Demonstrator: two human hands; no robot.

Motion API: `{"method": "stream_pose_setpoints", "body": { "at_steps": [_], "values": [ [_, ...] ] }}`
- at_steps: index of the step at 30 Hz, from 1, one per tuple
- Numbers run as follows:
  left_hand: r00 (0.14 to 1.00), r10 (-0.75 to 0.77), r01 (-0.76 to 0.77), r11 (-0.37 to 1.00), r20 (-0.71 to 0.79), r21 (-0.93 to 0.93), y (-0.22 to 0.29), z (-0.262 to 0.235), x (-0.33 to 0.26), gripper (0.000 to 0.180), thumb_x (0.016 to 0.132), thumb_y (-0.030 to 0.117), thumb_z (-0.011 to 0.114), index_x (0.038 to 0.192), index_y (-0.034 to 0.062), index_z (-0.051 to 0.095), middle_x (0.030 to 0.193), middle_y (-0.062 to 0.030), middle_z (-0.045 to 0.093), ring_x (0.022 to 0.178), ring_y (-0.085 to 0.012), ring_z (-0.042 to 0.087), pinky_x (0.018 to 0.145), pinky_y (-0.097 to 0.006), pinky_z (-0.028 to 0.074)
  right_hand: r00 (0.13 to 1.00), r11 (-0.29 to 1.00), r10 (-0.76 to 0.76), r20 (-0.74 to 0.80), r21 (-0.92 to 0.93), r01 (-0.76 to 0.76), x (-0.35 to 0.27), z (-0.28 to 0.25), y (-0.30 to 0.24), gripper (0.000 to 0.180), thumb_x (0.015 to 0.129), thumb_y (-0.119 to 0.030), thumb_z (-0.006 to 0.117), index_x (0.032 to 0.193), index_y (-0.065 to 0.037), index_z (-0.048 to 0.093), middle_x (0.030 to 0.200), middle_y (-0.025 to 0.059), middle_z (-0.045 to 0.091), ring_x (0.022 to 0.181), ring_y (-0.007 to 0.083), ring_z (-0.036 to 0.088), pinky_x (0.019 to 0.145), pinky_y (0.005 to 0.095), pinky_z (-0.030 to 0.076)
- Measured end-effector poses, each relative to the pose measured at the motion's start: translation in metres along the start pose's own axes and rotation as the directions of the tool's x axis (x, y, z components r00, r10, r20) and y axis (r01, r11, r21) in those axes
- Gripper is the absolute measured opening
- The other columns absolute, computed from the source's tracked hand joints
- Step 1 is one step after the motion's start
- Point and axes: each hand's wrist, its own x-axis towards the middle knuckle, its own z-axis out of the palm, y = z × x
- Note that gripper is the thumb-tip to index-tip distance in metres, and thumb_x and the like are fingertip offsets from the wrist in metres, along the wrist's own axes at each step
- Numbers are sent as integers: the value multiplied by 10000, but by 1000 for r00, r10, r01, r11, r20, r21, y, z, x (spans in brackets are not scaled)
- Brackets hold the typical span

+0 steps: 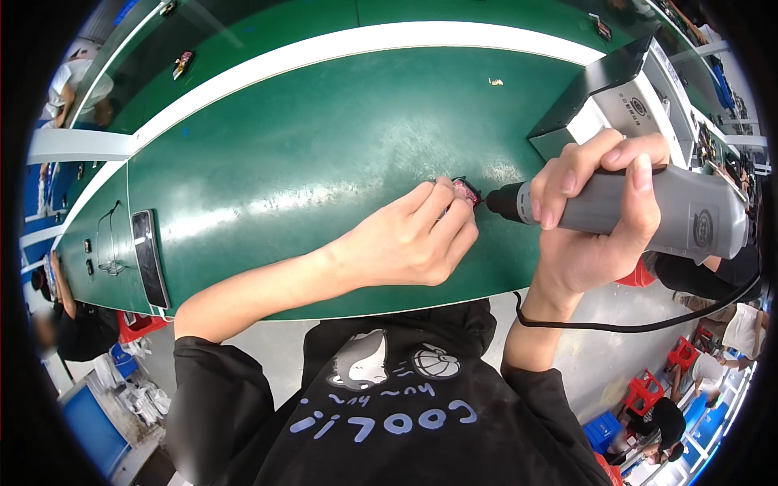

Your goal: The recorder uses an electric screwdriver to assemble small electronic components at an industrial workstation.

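My left hand (417, 235) is closed, its fingertips pinching a small black part with pink on it (467, 191) just above the green tabletop. Much of that part is hidden behind the fingers, so its kind cannot be made out. A grey electric screwdriver (685, 212) lies nearly level in my right hand (587, 235), with the fingers wrapped round its body. Its black nose points left at the small part. The tip reaches the part's right edge; whether they touch is unclear.
A black-and-white box (567, 130) stands at the right back of the green table (267, 138). A black cord (632, 327) loops below the screwdriver. At the left lie a phone (149, 259) and a pair of glasses (109, 239). Pale scraps (496, 82) sit near the far white rail (381, 34).
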Motion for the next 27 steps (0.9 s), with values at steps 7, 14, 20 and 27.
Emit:
{"method": "stream_pose_setpoints", "body": {
  "at_steps": [7, 14, 20, 27],
  "values": [
    [999, -32, 32, 999, -19, -20, 0, 0, 1, 232, 688, 71, 627, 891, -39, 615, 825, -106, 548, 819, -254, 601, 677, -308, 520, 1000, 1000, -14, -14, -16, 14, -4, 3, 0, 199, 1003, -220, 336, 930, -43, 388, 678, 125, 453, 374, 166, 377, 353, 303, 362],
    [998, -62, 60, 996, -29, -66, 0, 0, 4, 210, 687, 57, 637, 879, -25, 609, 823, -97, 536, 822, -244, 595, 669, -299, 518, 995, 998, 26, -95, 57, -21, -3, 3, 2, 195, 950, -135, 487, 868, -45, 334, 557, 110, 458, 369, 154, 385, 360, 283, 369],
    [998, -65, 65, 993, -1, -96, 0, 2, 6, 165, 662, 72, 631, 807, -2, 600, 826, -90, 540, 810, -232, 577, 679, -291, 512, 1000, 1000, -11, 24, -23, 12, -5, 3, 7, 155, 974, -165, 435, 878, -62, 370, 581, 88, 427, 361, 146, 345, 341, 287, 344],
    [997, -14, 39, 948, 80, -315, -35, -8, 14, 168, 756, 76, 634, 916, 24, 632, 837, -58, 548, 786, -211, 584, 660, -307, 531, 973, 954, -229, 22, -194, 229, -3, 7, -22, 159, 967, -220, 412, 944, -63, 414, 677, 115, 467, 371, 163, 377, 337, 300, 351]
  ]
}}
